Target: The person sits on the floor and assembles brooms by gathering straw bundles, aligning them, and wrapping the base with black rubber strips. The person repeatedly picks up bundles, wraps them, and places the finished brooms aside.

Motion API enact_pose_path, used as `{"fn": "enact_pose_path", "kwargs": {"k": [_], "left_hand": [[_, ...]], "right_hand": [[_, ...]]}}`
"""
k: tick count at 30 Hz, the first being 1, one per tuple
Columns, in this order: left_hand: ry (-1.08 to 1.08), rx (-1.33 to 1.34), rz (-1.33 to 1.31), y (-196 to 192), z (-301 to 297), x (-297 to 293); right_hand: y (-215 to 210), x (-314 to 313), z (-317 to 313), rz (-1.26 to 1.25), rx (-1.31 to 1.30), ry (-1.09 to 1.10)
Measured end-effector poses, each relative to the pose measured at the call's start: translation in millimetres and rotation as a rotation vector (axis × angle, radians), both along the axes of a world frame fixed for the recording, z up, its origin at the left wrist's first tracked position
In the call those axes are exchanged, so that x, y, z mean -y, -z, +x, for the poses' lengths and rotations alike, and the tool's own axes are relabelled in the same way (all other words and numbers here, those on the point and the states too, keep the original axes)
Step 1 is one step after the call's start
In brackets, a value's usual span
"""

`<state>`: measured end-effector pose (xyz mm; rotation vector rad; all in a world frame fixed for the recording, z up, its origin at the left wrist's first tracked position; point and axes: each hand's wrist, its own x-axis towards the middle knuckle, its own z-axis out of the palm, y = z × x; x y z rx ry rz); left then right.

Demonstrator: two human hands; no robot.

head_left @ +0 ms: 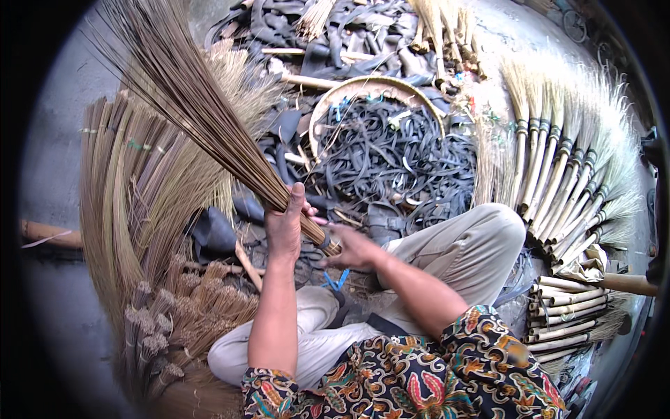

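– Mid-frame, left hand is clamped around the stick bundle, near its lower end. Long axis?

– Diagonal. Loose tips fan out to upper left of frame, butt end points lower right, toward the right hand. Most of the length is on the tip side of the grip.

– Nearer hand to the butt?

– Right. Fingers curl at that end, just below a dark band. Closed on it or only beside it: can't tell from this view.

– Anything in the way?

– Nothing seen between right hand and butt. Bent trouser leg sits just beside the right forearm, so room is tighter on that side. Round woven tray with black strips is upper centre, beyond the hands.

– Edges?

– Long stick heap at left, finished-looking brooms at right, bamboo tubes lower right.
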<state>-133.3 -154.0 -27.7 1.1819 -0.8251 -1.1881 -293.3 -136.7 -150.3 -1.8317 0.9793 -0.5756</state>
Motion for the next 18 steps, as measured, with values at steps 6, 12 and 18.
{"fn": "enact_pose_path", "kwargs": {"k": [6, 12, 18], "left_hand": [[0.114, 0.179, -0.025, -36, 5, -5], [0.202, 0.243, 0.254, -19, 63, -41], [0.004, 0.132, 0.398, 30, 93, -21]], "right_hand": [[-41, 24, 12, 0.242, 0.267, 0.391], [-231, 285, -122, -0.116, 0.535, 0.945], [-328, 317, -250, -0.625, 0.288, 0.883]]}}
